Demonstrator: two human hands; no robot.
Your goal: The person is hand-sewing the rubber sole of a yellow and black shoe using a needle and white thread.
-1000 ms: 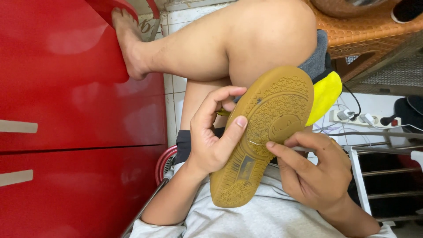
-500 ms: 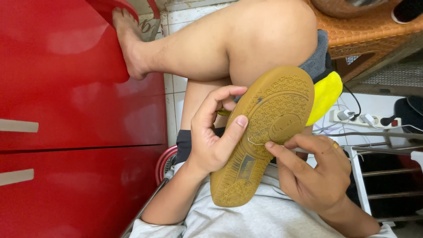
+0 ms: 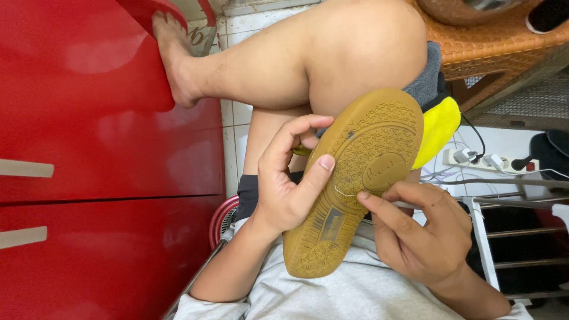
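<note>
While left hand [image 3: 284,184] fingers grip shoe [image 3: 355,178], sole faces camera, toe upper-right; right hand [image 3: 424,237] fingers pinch needle [image 3: 347,194].

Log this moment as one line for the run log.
left hand: grips shoe, sole up | right hand: pinches thin needle at sole | behind: red cabinet

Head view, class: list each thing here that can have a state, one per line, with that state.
Shoe: sole up, tilted, held.
Left hand: gripping the shoe's edge, thumb on the sole.
Right hand: fingers pinching a thin needle at the sole.
Power strip: plugs inserted.
Red cabinet drawers: shut.
</note>
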